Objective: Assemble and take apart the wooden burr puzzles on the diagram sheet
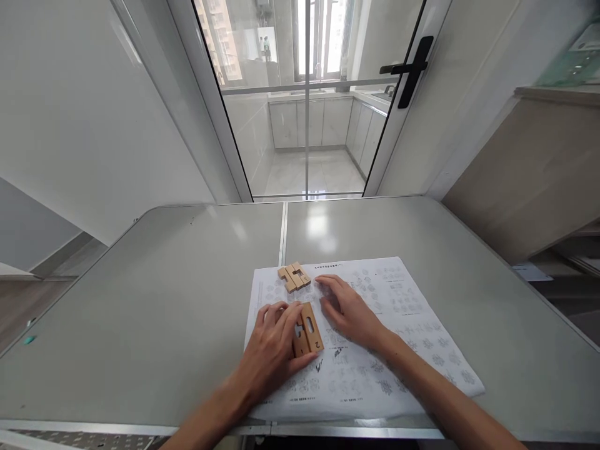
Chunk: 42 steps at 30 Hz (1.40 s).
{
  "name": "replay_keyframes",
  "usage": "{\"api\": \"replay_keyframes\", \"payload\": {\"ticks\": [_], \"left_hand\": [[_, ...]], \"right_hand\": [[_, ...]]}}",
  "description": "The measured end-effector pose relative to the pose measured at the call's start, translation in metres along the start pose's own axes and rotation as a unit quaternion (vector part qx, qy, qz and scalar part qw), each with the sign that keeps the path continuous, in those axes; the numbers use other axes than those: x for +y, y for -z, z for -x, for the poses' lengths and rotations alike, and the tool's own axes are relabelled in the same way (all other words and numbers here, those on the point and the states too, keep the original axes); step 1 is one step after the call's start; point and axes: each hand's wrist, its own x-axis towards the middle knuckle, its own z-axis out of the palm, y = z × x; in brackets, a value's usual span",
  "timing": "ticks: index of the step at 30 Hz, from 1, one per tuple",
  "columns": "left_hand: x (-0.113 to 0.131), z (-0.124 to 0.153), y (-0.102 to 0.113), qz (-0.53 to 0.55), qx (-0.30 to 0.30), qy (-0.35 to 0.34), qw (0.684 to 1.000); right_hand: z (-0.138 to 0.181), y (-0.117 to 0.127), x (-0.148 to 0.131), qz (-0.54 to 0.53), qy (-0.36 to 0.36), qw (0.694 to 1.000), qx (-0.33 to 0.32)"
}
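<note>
The left hand (274, 347) has its grip clamped on a pair of wooden blocks (308, 328) lying side by side on the printed sheet (412, 325). Its fingers curl over the pair's left edge and the thumb presses the near end. The right hand (347, 310) lies just right of that grip, its own grip apart, fingers flat on the sheet and touching no wood. Just ahead of the left fingertips sits a smaller cluster of blocks (294, 277), apart from both hands.

The left fingers hide part of the pair. A "2" shows on the right block, and the other mark is half covered. The sheet's print is too small to read, and both forearms are cut off at the bottom edge.

Everything rests on a pale grey counter (164, 300) with a centre seam. Behind it stands a glass door (248, 125) with a black handle (412, 65), and white cabinets (335, 122) show beyond.
</note>
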Motion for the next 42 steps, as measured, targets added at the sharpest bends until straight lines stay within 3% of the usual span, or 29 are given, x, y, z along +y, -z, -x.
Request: {"api": "replay_keyframes", "payload": {"ticks": [10,17,24,28,34,42], "left_hand": [[0.021,-0.053,-0.030,0.042,-0.018,-0.066,0.997],[0.019,-0.080,-0.040,0.082,-0.016,-0.088,0.993],[-0.016,-0.073,-0.020,0.090,-0.003,-0.129,0.988],[-0.028,-0.079,-0.011,0.079,-0.014,-0.145,0.986],[-0.046,-0.094,-0.018,0.034,0.028,-0.065,0.997],[-0.060,-0.092,-0.032,0.078,0.048,-0.014,0.996]], "right_hand": [[-0.007,0.006,0.009,-0.135,-0.094,0.985,0.046],[-0.015,0.046,0.009,-0.099,-0.099,0.988,0.069],[-0.003,0.082,0.015,0.003,-0.044,0.998,-0.044],[-0.001,0.075,0.028,-0.021,-0.048,0.998,-0.038],[0.001,0.056,0.042,-0.076,-0.117,0.990,0.014],[0.001,0.053,0.037,-0.065,-0.110,0.991,0.025]]}}
